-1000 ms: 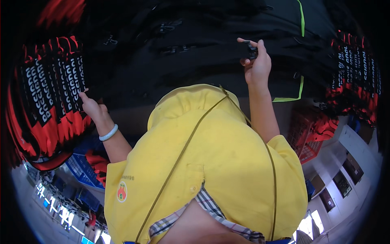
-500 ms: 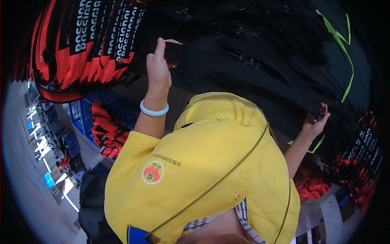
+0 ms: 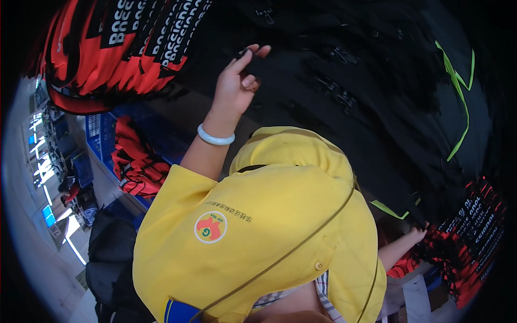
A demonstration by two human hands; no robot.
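Observation:
My left hand (image 3: pixel 235 86), with a pale bangle at the wrist, is over the black fabric (image 3: pixel 301 107) near its left end. Its thumb and forefinger are drawn close and the other fingers curl in. Something dark seems to lie between them, but it blends with the cloth. My right hand (image 3: pixel 416 237) reaches to the right, at the edge of the black fabric beside a stack of red and black strap-like pieces (image 3: pixel 474 237). Its fingers are small and partly hidden, so their grip does not show. Several dark buckle-like clips (image 3: pixel 342 97) lie on the fabric.
Red and black pieces (image 3: pixel 124 59) with white lettering hang in a thick row at the upper left. Below them a blue crate (image 3: pixel 97 137) stands near a red and black bundle (image 3: pixel 140 167). Bright green-yellow strips (image 3: pixel 458 102) run across the fabric at right.
My right hand has moved down toward me, to the red and black stack. The left hand has shifted slightly right and its fingers have turned. The view has also shifted a little.

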